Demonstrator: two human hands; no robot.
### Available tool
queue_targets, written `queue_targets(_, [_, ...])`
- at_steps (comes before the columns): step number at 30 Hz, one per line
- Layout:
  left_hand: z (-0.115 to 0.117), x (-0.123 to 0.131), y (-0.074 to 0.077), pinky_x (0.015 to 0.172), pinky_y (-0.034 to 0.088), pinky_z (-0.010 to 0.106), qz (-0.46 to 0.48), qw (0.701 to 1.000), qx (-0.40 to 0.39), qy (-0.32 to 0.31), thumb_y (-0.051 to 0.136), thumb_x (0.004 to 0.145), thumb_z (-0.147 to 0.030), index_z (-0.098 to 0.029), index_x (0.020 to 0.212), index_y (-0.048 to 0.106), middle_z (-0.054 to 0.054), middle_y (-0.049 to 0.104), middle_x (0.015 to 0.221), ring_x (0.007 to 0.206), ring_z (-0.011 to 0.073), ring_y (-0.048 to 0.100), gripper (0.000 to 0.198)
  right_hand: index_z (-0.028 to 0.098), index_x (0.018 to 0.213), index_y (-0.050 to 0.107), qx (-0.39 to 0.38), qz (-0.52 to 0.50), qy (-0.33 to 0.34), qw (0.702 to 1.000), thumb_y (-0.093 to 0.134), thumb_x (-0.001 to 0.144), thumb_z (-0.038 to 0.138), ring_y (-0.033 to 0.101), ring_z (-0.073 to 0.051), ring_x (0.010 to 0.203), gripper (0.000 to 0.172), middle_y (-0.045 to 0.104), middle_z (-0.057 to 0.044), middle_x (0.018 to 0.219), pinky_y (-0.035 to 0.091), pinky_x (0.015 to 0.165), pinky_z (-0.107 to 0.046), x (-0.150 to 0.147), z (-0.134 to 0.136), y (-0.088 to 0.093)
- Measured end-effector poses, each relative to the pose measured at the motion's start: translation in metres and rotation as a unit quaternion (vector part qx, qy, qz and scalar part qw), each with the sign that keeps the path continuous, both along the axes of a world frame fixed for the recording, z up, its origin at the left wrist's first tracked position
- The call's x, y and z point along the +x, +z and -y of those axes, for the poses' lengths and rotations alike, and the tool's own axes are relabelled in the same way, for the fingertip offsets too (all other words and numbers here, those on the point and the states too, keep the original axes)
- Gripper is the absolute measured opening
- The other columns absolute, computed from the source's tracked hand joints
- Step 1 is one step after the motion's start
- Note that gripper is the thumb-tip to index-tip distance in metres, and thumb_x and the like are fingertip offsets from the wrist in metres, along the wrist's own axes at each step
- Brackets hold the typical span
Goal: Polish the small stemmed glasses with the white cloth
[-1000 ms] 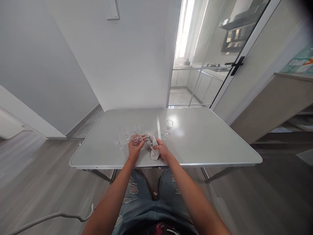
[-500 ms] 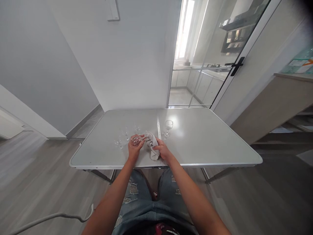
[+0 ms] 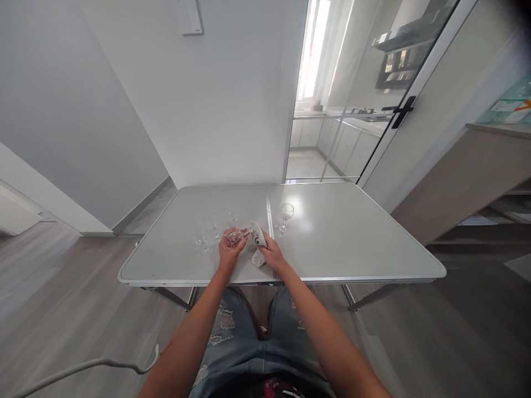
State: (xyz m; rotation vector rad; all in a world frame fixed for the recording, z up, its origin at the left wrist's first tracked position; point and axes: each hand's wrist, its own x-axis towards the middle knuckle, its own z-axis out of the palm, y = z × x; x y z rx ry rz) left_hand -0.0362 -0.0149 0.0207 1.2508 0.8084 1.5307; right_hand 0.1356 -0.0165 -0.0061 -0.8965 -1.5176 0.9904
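Note:
My left hand [image 3: 228,255] is closed around the bowl of a clear stemmed glass [image 3: 235,237], which lies on its side with the foot pointing right. In my right hand [image 3: 272,254] is a bunched white cloth [image 3: 258,257], its upper part against the foot end of the glass. Several more clear glasses [image 3: 201,241] stand on the table left of my left hand, faint against the surface. Beyond my right hand one stemmed glass [image 3: 286,215] stands upright by itself.
The pale folding table [image 3: 352,237] has a metal rim and a centre seam. Behind it are a white wall [image 3: 215,110] and a glass door with a black handle [image 3: 402,112]. A wooden shelf [image 3: 464,177] stands to the right. A pale hose-like cord [image 3: 99,363] shows at lower left.
The cloth has shifted slightly and its folds have changed at the foot of the held glass, leaving more of the foot end showing. My right hand has moved slightly left.

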Motion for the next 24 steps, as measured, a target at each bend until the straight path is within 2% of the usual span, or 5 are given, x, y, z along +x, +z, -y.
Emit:
queue_targets(5, [-0.002,0.001,-0.005,0.105,0.050,0.051,-0.016,1.000,0.009,-0.021,0.084,0.071,-0.031,-0.020,0.115,0.054,0.017,0.067,0.127,0.109,0.0274,0.070,0.055,0.028,0.157,0.025,0.125,0.108,-0.006,0.986,0.041,0.081,0.004,0.013,-0.018,0.154,0.082,0.011,0.003,0.167,0.015,0.126,-0.043,-0.006,0.006,0.000])
queue_targets(8, [-0.002,0.001,-0.004,0.106,0.050,0.049,-0.035,0.999,0.024,-0.014,0.084,0.070,-0.033,-0.020,0.114,0.056,0.017,0.058,0.140,0.116,0.0269,0.066,0.054,0.026,0.157,0.027,0.141,0.128,0.006,0.982,0.041,0.079,0.002,0.003,-0.019,0.154,0.082,0.012,0.003,0.166,0.010,0.126,-0.048,-0.012,0.007,-0.002])
queue_targets(11, [-0.003,0.001,-0.003,0.106,0.050,0.046,-0.051,0.998,0.026,-0.012,0.084,0.069,-0.032,-0.021,0.114,0.058,0.016,0.052,0.147,0.121,0.0268,0.063,0.053,0.027,0.154,0.035,0.094,0.058,-0.003,0.994,0.043,0.080,0.005,0.006,-0.019,0.154,0.077,0.024,0.004,0.163,0.009,0.126,-0.049,-0.022,0.008,-0.003])
queue_targets(17, [-0.009,0.001,-0.010,0.106,0.050,0.045,-0.033,0.999,0.008,-0.010,0.087,0.064,-0.033,-0.021,0.120,0.058,0.015,0.060,0.138,0.120,0.0277,0.063,0.064,0.028,0.149,0.045,-0.021,-0.154,0.030,0.987,0.049,0.082,0.017,0.034,-0.022,0.147,0.068,0.039,0.003,0.156,0.022,0.124,-0.046,-0.039,0.029,0.011])
queue_targets(24, [-0.011,0.002,-0.017,0.108,0.048,0.047,-0.021,0.997,0.004,-0.075,0.087,0.065,-0.034,-0.018,0.118,0.063,0.016,0.065,0.129,0.120,0.0292,0.064,0.060,0.026,0.152,0.039,0.113,0.036,0.049,0.992,0.042,0.080,0.007,0.028,-0.019,0.150,0.074,0.038,0.002,0.158,0.020,0.126,-0.043,-0.021,0.030,0.033])
